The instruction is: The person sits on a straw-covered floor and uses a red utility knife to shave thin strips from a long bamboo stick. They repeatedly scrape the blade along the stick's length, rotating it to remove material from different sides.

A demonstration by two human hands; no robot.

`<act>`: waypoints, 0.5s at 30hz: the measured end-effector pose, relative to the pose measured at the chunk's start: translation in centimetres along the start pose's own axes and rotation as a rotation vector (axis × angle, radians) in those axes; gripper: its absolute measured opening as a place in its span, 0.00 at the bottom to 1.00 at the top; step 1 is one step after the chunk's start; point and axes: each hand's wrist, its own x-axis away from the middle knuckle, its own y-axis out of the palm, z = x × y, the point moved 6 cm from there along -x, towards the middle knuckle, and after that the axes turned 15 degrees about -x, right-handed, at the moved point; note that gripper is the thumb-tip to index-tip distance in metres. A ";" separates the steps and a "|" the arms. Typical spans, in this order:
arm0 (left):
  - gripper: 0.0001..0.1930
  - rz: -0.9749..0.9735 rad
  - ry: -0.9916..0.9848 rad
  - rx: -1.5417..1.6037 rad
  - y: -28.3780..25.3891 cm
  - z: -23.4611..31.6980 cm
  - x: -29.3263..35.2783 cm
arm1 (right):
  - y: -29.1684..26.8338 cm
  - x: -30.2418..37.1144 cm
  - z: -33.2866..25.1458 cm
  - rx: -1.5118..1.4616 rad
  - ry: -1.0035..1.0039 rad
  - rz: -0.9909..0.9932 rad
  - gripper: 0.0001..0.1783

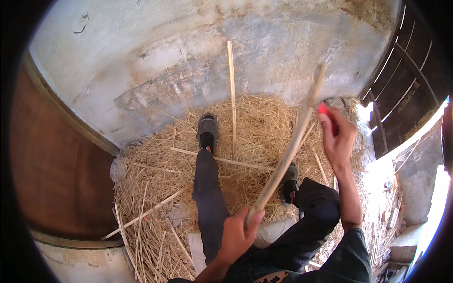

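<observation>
My left hand (pixel 237 236) is wrapped round the lower end of a long pale stick (pixel 288 160), perhaps bamboo. The stick slants up and away to the right, and its far end is blurred. Beside the stick's upper part, my right hand (pixel 341 134) is closed on a small red object (pixel 322 108). Only bits of red show between its fingers, so its kind is hidden. Whether the red object touches the stick I cannot tell.
Straw (pixel 259 122) covers the floor around my shoes. An upright pale strip (pixel 231 89) leans on the stained wall (pixel 179 47). Several cut sticks (pixel 151 214) lie at the left. A brown door-like panel (pixel 66 174) stands left, a dark slatted panel (pixel 406 80) right.
</observation>
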 end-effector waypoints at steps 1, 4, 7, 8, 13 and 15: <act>0.18 -0.037 -0.014 0.016 0.5 -0.4 0.5 | -0.8 -0.3 1.0 -0.037 0.001 0.078 0.15; 0.19 -0.019 -0.034 -0.013 0.3 -1.4 -0.2 | -0.8 0.7 1.8 -0.086 0.021 0.001 0.14; 0.20 0.014 -0.094 -0.007 -1.2 -1.5 -1.3 | 0.0 1.4 0.2 -0.097 0.065 -0.159 0.13; 0.20 0.022 -0.083 0.017 -1.4 -1.3 -1.7 | 0.4 1.6 -0.6 -0.094 0.065 -0.210 0.13; 0.21 -0.001 -0.067 0.168 -1.4 -1.1 -2.2 | 3.0 5.9 -3.7 -0.180 -0.176 -0.516 0.16; 0.21 0.005 -0.046 0.180 -1.5 0.0 -2.3 | 3.4 7.7 -5.1 -0.181 -0.197 -0.619 0.18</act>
